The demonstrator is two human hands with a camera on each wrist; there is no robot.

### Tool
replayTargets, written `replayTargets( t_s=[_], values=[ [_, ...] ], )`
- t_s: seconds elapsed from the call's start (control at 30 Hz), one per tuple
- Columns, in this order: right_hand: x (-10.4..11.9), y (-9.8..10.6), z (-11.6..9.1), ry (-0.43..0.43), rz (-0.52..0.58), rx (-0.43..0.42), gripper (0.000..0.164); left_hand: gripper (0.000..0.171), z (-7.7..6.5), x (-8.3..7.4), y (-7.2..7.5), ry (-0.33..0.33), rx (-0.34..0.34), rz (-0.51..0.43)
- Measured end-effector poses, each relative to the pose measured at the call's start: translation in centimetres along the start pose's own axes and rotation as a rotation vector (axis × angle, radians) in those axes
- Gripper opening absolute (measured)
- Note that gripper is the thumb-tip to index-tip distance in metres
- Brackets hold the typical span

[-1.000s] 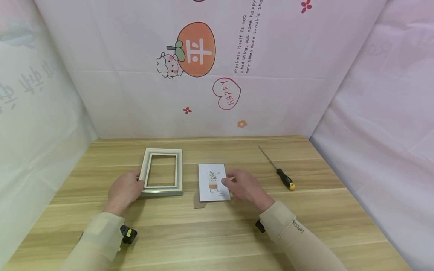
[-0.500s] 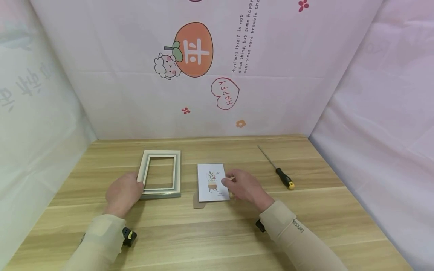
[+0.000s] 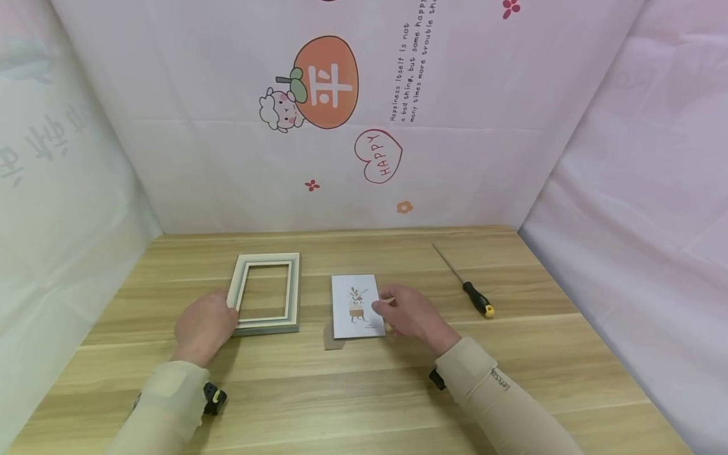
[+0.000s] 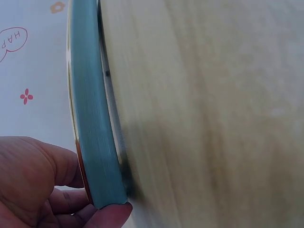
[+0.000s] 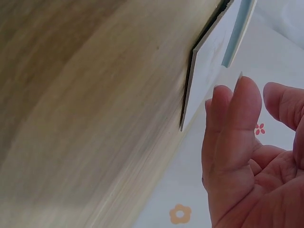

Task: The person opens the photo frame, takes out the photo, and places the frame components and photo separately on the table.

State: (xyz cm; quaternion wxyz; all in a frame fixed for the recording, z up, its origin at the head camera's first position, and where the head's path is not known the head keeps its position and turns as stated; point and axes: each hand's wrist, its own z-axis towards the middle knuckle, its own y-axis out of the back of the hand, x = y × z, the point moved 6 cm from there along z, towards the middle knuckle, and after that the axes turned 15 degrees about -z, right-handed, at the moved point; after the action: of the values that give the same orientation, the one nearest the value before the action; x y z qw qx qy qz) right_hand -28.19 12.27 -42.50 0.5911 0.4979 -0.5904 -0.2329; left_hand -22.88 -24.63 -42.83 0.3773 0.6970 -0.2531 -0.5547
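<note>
My left hand (image 3: 206,325) grips the near left side of an empty picture frame (image 3: 243,287), cream with blue-grey edges. In the left wrist view, the fingers curl round one corner of the frame (image 4: 97,114), whose blue-green side stands a little apart from the wooden surface. A white picture card (image 3: 344,300) printed with a potted plant lies right of the frame, a grey-brown piece (image 3: 334,343) sticking out beneath it. Beside the card's right edge rests my right hand (image 3: 412,316). The right wrist view shows its fingers (image 5: 237,128) loosely bent, thumb apart, clear of the card (image 5: 209,66).
A screwdriver (image 3: 478,300) with a black and yellow handle lies on the wooden table (image 3: 352,398), right of the right hand. Printed white cloth (image 3: 244,177) hangs behind the table and along both sides.
My left hand has drawn the picture frame slightly left and toward me. The right hand, card and screwdriver stay in place.
</note>
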Motion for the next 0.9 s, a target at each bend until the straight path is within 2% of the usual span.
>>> replayTargets(
  t_s=[0.73, 0.9],
  values=[
    [-0.27, -0.07, 0.00, -0.009, 0.007, -0.002, 0.049, 0.021, -0.24, 0.44, -0.38, 0.006, 0.005, 0.013],
    [-0.34, 0.00, -0.05, -0.012, 0.010, -0.004, 0.050, 0.020, -0.50, 0.20, -0.18, 0.035, 0.008, 0.013]
  ],
)
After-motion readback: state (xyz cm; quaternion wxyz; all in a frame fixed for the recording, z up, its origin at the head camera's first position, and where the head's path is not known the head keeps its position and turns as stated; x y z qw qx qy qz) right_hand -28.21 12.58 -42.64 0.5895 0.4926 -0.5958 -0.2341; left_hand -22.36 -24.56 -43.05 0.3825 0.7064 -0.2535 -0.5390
